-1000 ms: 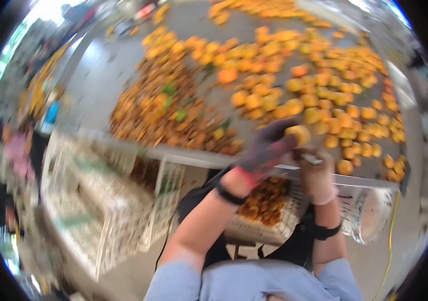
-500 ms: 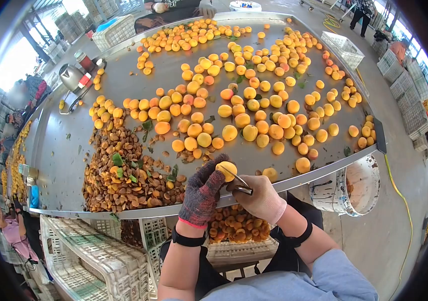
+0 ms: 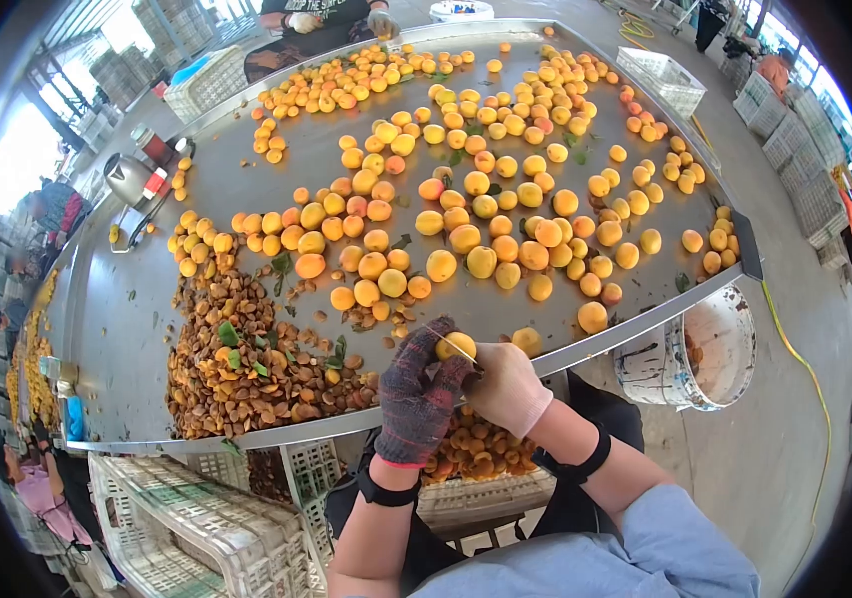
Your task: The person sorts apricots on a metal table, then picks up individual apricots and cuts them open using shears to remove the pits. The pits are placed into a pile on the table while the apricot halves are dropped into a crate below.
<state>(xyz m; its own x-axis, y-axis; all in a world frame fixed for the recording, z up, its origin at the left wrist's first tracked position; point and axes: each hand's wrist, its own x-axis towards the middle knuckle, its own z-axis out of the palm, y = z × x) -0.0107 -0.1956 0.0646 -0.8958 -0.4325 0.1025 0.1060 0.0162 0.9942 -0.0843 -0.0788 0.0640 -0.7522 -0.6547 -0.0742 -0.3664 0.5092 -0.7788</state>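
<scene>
In a dark knitted glove, my left hand (image 3: 416, 399) is closed around a yellow-orange apricot (image 3: 459, 346) over the table's near edge. My right hand (image 3: 508, 389), in a pale glove, grips a small knife (image 3: 440, 334) whose thin blade lies across the fruit; its handle is mostly hidden by the fingers. Below both hands, a crate of halved apricots (image 3: 476, 446) sits between my knees. Whole apricots (image 3: 481, 262) are spread over the metal table (image 3: 246, 179). To the left is a heap of brown pits (image 3: 236, 364) with a few green leaves.
A paint-stained white bucket (image 3: 660, 369) stands under the table's right edge. Plastic crates (image 3: 206, 518) are stacked at lower left. A kettle (image 3: 129, 179) rests on the table's left side. Across the table sits a person in gloves (image 3: 321, 25). A yellow hose (image 3: 795, 374) runs along the floor.
The knife blade has moved further across the apricot, and the right hand has closed in beside the left. The whole view has shifted slightly.
</scene>
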